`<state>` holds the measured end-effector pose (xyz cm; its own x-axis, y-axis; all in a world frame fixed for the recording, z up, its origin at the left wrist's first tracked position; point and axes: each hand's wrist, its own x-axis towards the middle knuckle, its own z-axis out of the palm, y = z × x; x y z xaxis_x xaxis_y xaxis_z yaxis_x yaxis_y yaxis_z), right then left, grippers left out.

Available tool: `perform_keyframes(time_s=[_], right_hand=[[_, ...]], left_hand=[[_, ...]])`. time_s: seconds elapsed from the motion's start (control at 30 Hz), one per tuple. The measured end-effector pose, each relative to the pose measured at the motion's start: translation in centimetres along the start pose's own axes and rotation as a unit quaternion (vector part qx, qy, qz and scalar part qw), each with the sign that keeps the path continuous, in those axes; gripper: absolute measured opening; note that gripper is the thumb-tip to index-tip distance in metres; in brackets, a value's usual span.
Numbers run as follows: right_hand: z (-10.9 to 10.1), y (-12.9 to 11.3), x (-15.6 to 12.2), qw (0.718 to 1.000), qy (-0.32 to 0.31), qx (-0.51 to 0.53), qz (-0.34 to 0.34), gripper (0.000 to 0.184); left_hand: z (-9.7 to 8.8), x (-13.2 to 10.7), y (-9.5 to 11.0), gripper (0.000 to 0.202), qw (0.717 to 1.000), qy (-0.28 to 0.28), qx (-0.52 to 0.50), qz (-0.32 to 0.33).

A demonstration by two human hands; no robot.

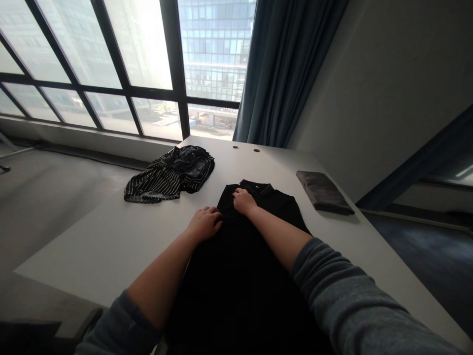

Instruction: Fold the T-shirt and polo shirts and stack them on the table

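Note:
A black collared shirt lies flat on a white table, its collar pointing away from me and its lower part running toward my body. My left hand curls over the shirt's left edge below the collar. My right hand sits higher up, fingers bunched on the shirt's front just under the collar. Grey sleeves are pushed back on both forearms. The dark fabric hides any folds or buttons.
A crumpled black-and-white striped garment lies at the table's left, and a folded dark grey cloth lies at its right edge. Two small round holes mark the far end. Beyond stand a large window and a blue curtain.

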<state>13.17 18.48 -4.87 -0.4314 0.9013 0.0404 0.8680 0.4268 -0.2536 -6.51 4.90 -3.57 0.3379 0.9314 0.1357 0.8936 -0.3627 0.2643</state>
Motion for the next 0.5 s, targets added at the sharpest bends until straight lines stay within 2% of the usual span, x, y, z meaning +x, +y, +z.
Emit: perform_keyframes(time_s=[0.1,0.17,0.33,0.5], right_hand=[[0.4,-0.9,-0.1,0.999,-0.007,-0.012,-0.033,0.051],[0.9,-1.3,-0.1,0.998,-0.025,-0.019,-0.045,0.057],[1.9,-1.4,0.5,0.995,-0.089,-0.025,-0.023,0.073],[2.1,-1.1,1.1,0.995,-0.101,-0.016,-0.01,0.076]], left_hand=[[0.3,0.0,0.1,0.038,0.999,-0.014,-0.012,0.031],[0.4,0.0,0.1,0.044,0.999,-0.02,-0.003,0.027],[0.5,0.0,0.6,0.04,0.999,-0.031,0.029,0.005],[0.3,-0.1,2.4,0.037,0.998,-0.021,0.052,-0.011]])
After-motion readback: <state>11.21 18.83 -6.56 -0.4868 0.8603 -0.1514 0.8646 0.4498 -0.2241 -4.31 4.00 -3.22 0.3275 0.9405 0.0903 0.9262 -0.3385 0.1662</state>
